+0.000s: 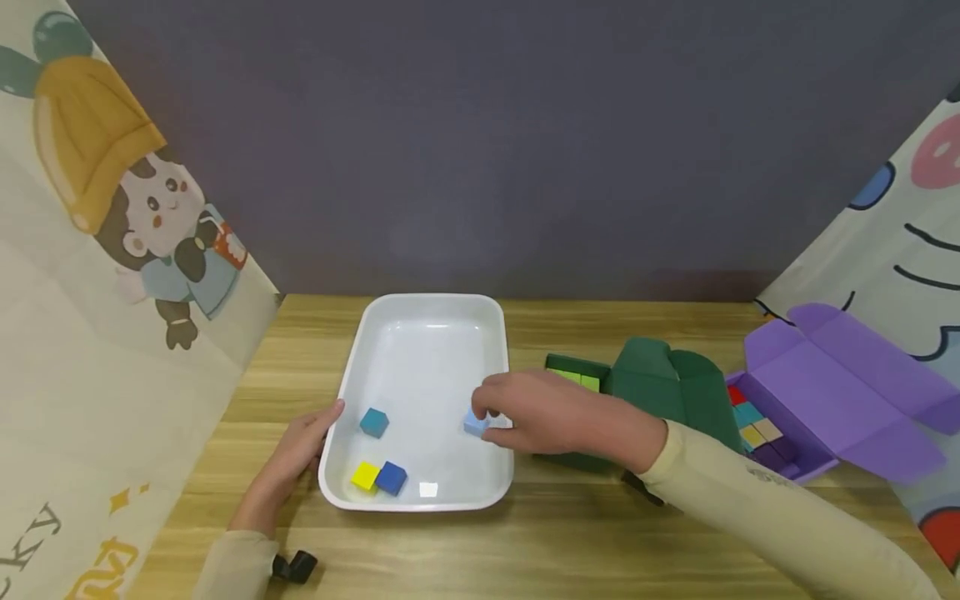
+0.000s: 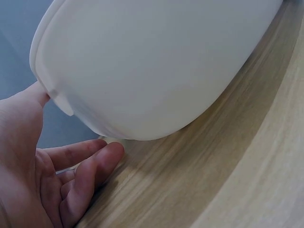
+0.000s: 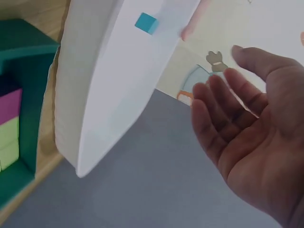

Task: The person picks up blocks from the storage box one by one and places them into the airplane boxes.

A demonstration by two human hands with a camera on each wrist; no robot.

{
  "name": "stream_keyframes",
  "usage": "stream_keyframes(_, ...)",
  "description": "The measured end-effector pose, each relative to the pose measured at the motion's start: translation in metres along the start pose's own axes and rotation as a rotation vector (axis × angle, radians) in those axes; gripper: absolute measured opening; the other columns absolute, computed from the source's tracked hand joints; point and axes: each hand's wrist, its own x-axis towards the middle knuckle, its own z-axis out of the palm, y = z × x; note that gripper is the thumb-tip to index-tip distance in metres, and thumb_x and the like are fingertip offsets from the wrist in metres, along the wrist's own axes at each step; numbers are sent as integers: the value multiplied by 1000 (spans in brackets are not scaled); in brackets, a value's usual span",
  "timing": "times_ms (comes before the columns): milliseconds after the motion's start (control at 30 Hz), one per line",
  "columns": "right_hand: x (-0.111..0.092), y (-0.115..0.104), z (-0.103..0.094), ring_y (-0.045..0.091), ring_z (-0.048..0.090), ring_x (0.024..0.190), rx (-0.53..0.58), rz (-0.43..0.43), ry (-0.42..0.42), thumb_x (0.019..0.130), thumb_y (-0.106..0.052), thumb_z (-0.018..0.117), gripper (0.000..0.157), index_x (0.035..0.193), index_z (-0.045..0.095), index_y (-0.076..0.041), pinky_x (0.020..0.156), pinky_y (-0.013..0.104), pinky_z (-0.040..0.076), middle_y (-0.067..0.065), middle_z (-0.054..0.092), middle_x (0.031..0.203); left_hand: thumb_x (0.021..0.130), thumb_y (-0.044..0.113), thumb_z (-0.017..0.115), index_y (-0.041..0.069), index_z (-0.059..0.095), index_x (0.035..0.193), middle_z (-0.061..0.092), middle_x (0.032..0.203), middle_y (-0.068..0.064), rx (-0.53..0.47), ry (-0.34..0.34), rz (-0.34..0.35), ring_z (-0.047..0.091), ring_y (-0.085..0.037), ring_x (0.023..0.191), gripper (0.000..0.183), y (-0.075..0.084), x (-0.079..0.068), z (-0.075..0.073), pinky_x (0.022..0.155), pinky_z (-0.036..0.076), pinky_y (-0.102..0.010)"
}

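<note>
A white tray (image 1: 442, 350) stands on the table with several cubes inside. My left hand (image 1: 298, 446) holds its left rim, the thumb over the edge and the other fingers curled below, as the left wrist view shows. Over the tray's right side is my right hand (image 1: 540, 417), thumb and fingers spread around a light blue cube (image 1: 474, 423). In the right wrist view this right hand (image 3: 251, 118) has nothing between its fingers. A teal cube (image 1: 374, 422) lies at the tray's left; a yellow cube (image 1: 365, 476) and a dark blue cube (image 1: 392, 477) sit together near the front.
Right of the tray is an open green box (image 1: 652, 375) with light green cubes (image 1: 585, 382), partly hidden by my right forearm. Farther right stands an open purple box (image 1: 817, 392) with several coloured cubes. A dark grey wall (image 1: 487, 150) rises behind the wooden table (image 1: 465, 554).
</note>
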Motion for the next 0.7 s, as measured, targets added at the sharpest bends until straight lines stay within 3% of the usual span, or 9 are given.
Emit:
stream_keyframes(300,49,13,24,10,53,82,-36,88,-163,87,-20,74,18,101,64,-13,74,24,48,-3,61,95,95,64,44,-7,51,134,69,100,-16,-11,-4,6,66,-24,77,81,-2,-3,1,62,56,-35)
stream_keyframes(500,73,18,36,14,51,81,-66,156,-276,87,-17,72,20,103,62,-11,72,26,45,-2,58,93,94,65,43,-7,50,136,68,105,-18,8,-6,5,66,-23,79,83,1,-4,0,63,56,-35)
stream_keyframes(700,88,19,54,13,52,79,-50,306,-404,85,-17,74,23,104,61,-12,66,25,46,-5,56,90,95,64,43,-7,48,137,68,108,-20,6,-21,6,67,-23,82,83,1,0,0,65,57,-36)
